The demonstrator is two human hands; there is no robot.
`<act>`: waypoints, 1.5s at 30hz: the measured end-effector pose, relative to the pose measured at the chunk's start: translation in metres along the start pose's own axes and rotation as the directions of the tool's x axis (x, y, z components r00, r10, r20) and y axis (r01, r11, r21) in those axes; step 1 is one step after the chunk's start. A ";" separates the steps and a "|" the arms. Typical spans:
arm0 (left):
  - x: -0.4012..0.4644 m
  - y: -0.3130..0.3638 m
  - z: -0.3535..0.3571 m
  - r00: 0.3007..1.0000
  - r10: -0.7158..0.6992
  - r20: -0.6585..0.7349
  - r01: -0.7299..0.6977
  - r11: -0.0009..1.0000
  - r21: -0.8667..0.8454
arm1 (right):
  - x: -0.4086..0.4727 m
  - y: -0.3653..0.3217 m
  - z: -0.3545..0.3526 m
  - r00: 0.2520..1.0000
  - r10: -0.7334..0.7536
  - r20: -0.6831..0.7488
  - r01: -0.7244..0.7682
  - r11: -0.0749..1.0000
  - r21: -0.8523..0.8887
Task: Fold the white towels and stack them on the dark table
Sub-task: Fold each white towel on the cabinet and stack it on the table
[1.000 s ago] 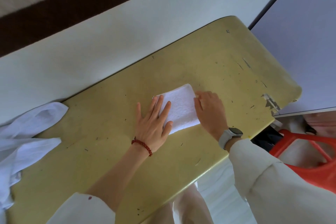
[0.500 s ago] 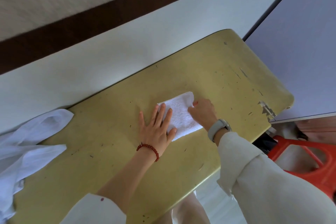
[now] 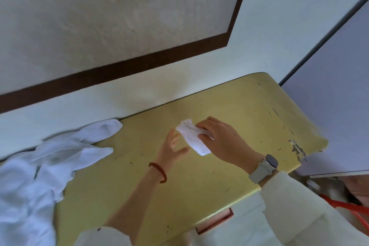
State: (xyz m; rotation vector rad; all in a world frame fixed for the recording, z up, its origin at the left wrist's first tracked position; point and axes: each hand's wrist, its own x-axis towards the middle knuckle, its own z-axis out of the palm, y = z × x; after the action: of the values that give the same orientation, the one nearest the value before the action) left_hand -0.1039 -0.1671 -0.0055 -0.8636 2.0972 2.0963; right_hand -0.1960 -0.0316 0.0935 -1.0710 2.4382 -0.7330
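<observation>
Plenty of bare yellow table [image 3: 229, 118] right of the loose white towel pile [image 3: 40, 166], which hogs its left end; wall [image 3: 139, 94] blocks the far edge, grey panel [image 3: 335, 116] the right.

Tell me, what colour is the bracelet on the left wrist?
Dark red beads on the bracelet, seen from the head view.

my right hand [image 3: 221, 142] is raised, fingers curled round a folded towel [image 3: 194, 138]; my left hand [image 3: 171, 150] hangs beside it, fingers loose and apart.
</observation>
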 end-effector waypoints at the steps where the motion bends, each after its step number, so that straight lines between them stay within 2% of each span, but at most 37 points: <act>1: -0.016 0.007 -0.006 0.998 0.028 0.064 -0.026 0.999 -0.038 | -0.009 -0.010 -0.006 0.999 -0.048 0.009 0.048 0.998 0.031; 4: -0.076 0.026 -0.019 0.993 0.068 0.095 -0.040 0.963 -0.267 | -0.042 -0.034 -0.022 0.995 -0.095 0.009 0.092 0.975 0.201; 7: -0.140 0.022 -0.028 0.998 0.058 0.022 -0.040 0.874 -0.485 | -0.079 -0.046 -0.020 0.997 -0.082 -0.009 0.078 0.912 0.402; 11: -0.232 -0.005 -0.027 0.985 0.026 -0.173 -0.115 0.840 -0.531 | -0.130 -0.068 0.020 0.997 -0.075 -0.013 0.072 0.861 0.503; 14: -0.302 -0.025 -0.034 0.919 0.024 -0.394 -0.223 0.855 -0.469 | -0.163 -0.099 0.061 0.991 -0.132 0.032 0.101 0.875 0.474; 15: -0.327 -0.032 -0.039 0.866 0.019 -0.500 -0.253 0.879 -0.404 | -0.173 -0.113 0.077 0.985 -0.168 0.049 0.128 0.883 0.452; 17: -0.380 -0.045 -0.052 0.695 0.007 -0.719 -0.266 0.931 -0.248 | -0.194 -0.149 0.108 0.964 -0.258 0.063 0.217 0.901 0.376; 20: -0.472 -0.074 -0.071 0.332 0.016 -0.943 -0.136 0.990 -0.031 | -0.240 -0.222 0.162 0.883 -0.468 0.031 0.450 0.863 0.230; 23: -0.573 -0.115 -0.087 -0.007 0.071 -0.997 0.002 0.997 0.071 | -0.306 -0.307 0.223 0.738 -0.675 0.004 0.662 0.725 0.189; 25: -0.649 -0.147 -0.097 -0.180 0.101 -0.978 0.126 0.989 0.079 | -0.361 -0.363 0.264 0.636 -0.771 0.033 0.752 0.628 0.200; 27: -0.734 -0.183 -0.105 -0.321 0.129 -0.938 0.270 0.962 0.040 | -0.427 -0.419 0.306 0.533 -0.841 0.090 0.810 0.538 0.235; 29: -0.823 -0.219 -0.108 -0.422 0.156 -0.893 0.371 0.928 -0.013 | -0.499 -0.469 0.349 0.413 -0.902 0.124 0.851 0.431 0.299; 32: -0.952 -0.270 -0.102 -0.523 0.216 -0.825 0.511 0.854 -0.100 | -0.615 -0.536 0.413 0.214 -0.964 0.160 0.882 0.261 0.392; 34: -1.029 -0.302 -0.090 -0.583 0.190 -0.790 0.563 0.796 -0.225 | -0.687 -0.570 0.450 0.110 -0.978 0.179 0.876 0.181 0.446; 37: -1.124 -0.343 -0.071 -0.685 0.138 -0.715 0.551 0.740 -0.385 | -0.783 -0.607 0.497 -0.029 -0.975 0.220 0.860 0.088 0.503; 39: -1.175 -0.369 -0.062 -0.718 0.135 -0.683 0.566 0.685 -0.459 | -0.837 -0.629 0.525 -0.106 -0.959 0.262 0.848 0.051 0.527; 41: -1.219 -0.389 -0.054 -0.769 0.061 -0.636 0.496 0.684 -0.534 | -0.886 -0.650 0.550 -0.184 -0.949 0.254 0.828 -0.011 0.560; 43: -1.260 -0.412 -0.050 -0.822 -0.070 -0.566 0.379 0.674 -0.634 | -0.931 -0.670 0.578 -0.263 -0.937 0.229 0.813 -0.087 0.576; 45: -1.300 -0.439 -0.049 -0.859 -0.095 -0.503 0.338 0.631 -0.698 | -0.975 -0.693 0.605 -0.313 -0.903 0.293 0.800 -0.085 0.594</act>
State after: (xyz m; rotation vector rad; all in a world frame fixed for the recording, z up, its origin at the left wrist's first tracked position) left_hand 1.1901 0.2673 0.1399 -3.6321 0.4840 -0.4898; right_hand 1.1347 0.1236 0.1516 -2.5428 0.3815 -0.6073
